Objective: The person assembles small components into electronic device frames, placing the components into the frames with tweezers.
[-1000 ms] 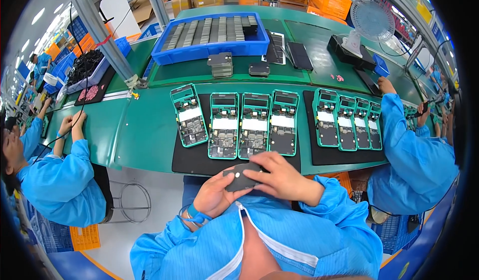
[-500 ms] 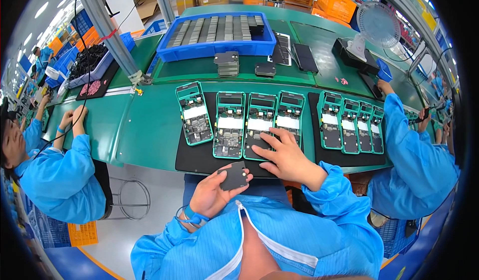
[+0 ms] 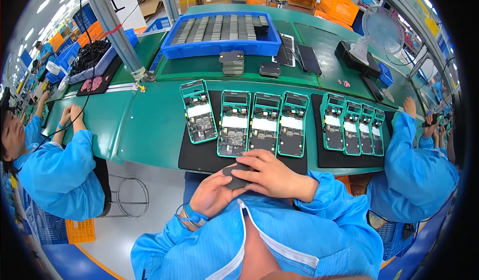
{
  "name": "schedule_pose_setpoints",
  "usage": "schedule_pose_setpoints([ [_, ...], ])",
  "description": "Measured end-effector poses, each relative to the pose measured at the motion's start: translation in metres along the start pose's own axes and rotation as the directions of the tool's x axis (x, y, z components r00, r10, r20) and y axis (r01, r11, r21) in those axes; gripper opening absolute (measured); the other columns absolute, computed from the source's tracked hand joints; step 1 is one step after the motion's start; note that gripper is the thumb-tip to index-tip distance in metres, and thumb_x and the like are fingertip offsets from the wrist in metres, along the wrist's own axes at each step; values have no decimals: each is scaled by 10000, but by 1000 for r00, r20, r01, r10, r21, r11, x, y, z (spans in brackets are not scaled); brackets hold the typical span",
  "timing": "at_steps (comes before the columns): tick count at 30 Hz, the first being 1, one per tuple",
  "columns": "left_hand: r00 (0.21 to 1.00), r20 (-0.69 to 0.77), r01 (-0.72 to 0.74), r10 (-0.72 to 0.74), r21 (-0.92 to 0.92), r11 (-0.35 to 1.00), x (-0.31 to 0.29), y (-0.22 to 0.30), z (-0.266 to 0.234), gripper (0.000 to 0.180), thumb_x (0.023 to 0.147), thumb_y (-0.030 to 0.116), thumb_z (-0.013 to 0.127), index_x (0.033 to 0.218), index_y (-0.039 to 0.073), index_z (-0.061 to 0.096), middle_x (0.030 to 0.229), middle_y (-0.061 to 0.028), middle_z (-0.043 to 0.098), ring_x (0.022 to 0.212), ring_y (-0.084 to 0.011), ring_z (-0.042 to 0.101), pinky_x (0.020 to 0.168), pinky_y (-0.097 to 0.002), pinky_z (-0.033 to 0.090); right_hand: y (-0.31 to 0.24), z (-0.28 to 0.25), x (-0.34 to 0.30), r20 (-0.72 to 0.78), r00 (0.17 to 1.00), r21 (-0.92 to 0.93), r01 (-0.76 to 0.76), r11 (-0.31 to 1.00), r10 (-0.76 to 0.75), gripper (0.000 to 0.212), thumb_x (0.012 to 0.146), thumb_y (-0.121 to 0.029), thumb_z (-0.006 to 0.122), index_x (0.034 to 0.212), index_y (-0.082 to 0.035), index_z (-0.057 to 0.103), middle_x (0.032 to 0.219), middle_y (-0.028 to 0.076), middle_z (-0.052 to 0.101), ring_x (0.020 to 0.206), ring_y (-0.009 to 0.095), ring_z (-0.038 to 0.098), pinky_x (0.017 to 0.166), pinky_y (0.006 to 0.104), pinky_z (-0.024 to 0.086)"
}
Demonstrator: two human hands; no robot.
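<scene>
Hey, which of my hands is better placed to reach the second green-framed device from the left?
Probably your right hand: it sits nearer that green-framed device, covering the dark plate from above. Your left hand is lower and supports the plate.

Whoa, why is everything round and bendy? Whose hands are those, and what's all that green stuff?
There's no robot here! You're looking down from a camera on a person's head, and its very wide lens bends straight edges. The left hand holds a dark flat piece, maybe more than one, and the right hand reaches over and touches it.

On the green table lie green-framed gadgets with their insides showing: four in front, four more to the right, mostly on black mats. Farther back sits a blue tray full of rows of thin pieces. Other people in blue work clothes are on both sides.
</scene>
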State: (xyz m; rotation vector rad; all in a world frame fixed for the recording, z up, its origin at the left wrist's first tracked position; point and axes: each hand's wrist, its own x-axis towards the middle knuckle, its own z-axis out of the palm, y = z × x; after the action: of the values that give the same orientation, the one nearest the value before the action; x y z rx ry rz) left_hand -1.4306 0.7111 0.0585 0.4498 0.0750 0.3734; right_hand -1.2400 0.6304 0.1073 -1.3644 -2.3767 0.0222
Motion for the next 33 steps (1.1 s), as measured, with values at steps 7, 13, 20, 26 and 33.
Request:
schedule_pose_setpoints([
  [7, 999, -47, -11, 13, 44, 999, -8, 6, -5, 515, 980, 229, 435, 1400, -46, 320, 1383, -253, 412, 1284, -357, 428, 1080, -458, 344, 21, -1, 29, -166, 971, -231, -210, 950, 174, 448, 724, -147, 729, 1163, -156, 638, 1207, 146, 500, 1119, 361, 450, 933, 439, 408],
  [13, 994, -104, -28, 41, 117, 993, -17, 10, -11, 529, 966, 251, 447, 1392, -44, 342, 1371, -243, 430, 1294, -371, 411, 1087, -461, 338, 29, 16, 38, -115, 984, -245, -163, 956, 139, 431, 737, -171, 725, 1159, -179, 644, 1179, 132, 532, 1145, 348, 445, 945, 451, 399],
  [20, 940, -187, -236, 286, 247, 940, -24, 27, -15, 389, 948, 170, 503, 1281, -31, 484, 1194, -160, 583, 1105, -244, 567, 958, -372, 450, 25, 12, 37, -39, 988, -352, -155, 923, 150, 450, 764, -231, 710, 1202, -184, 617, 1243, 144, 514, 1208, 369, 407, 995, 509, 338],
  [26, 638, -134, -378, 759, 803, 460, -4, 69, -21, 335, 928, 117, 518, 1233, -20, 530, 1168, -138, 589, 1060, -220, 548, 917, -302, 429, 21, 14, 37, 18, 989, -381, -127, 916, 144, 430, 791, -236, 690, 1207, -166, 605, 1255, 141, 511, 1222, 365, 407, 1014, 518, 325],
  [33, 544, 287, 70, 788, 921, -384, 47, 91, -87, 468, 891, 142, 560, 1312, -28, 446, 1285, -228, 502, 1163, -389, 466, 1022, -439, 330, 15, 11, 37, 19, 985, -455, -144, 879, 171, 438, 804, -250, 683, 1228, -192, 590, 1260, 109, 527, 1214, 348, 429, 1025, 530, 315],
])
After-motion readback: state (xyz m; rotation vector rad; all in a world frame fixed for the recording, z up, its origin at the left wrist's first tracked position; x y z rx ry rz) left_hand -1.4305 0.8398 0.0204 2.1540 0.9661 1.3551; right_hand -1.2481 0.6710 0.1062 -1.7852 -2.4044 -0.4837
